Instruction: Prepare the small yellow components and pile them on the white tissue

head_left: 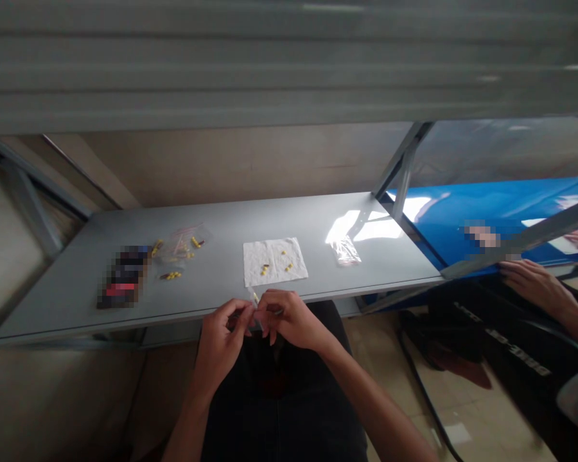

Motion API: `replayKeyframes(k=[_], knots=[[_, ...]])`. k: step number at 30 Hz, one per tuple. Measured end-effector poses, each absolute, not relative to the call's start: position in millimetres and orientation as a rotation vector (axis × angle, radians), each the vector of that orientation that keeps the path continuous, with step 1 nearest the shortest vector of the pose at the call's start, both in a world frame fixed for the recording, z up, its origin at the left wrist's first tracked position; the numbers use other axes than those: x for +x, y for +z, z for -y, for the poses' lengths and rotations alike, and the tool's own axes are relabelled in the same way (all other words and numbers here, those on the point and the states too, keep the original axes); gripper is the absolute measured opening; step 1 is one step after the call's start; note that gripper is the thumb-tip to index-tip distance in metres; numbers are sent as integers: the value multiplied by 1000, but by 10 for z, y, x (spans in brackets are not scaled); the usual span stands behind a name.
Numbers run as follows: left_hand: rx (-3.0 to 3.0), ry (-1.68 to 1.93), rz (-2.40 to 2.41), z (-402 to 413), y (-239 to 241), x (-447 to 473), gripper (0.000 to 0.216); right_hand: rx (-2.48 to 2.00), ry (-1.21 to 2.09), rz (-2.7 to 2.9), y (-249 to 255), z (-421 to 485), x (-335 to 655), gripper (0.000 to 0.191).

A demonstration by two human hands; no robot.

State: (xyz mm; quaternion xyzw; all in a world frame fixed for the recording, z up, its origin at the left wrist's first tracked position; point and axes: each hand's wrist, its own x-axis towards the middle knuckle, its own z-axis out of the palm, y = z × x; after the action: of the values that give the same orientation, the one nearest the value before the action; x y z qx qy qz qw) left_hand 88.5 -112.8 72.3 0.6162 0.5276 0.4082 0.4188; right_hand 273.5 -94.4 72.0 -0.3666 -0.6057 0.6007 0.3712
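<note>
I see my left hand [220,337] and right hand [291,319] meeting at the table's [77,282] front edge, small bag [256,309] pinched between them, napkin [270,253] just behind, pieces [289,265] on it, loose bags [185,240] toward the left, single bag [347,250] toward the right edge.

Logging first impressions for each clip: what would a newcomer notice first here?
At the near edge of the grey table, the left hand and right hand meet, pinching a small clear bag with a yellow piece. Behind them a white paper napkin carries more small yellow pieces; a co-worker's hand rests far right.
</note>
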Motion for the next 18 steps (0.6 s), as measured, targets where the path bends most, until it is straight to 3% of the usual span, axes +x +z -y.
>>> replayKeyframes(k=[9,16,18], knots=[[1721,1046,-1331,1079,703,883,14,-1071,1374,1675,799,956,2713,17],[2021,1010,-1391,1038,723,834,20,-1232,818,1822,765,854,2745,16],[2031,1130,-1389,1043,724,848,11,-1245,854,1745,723,828,2733,13]])
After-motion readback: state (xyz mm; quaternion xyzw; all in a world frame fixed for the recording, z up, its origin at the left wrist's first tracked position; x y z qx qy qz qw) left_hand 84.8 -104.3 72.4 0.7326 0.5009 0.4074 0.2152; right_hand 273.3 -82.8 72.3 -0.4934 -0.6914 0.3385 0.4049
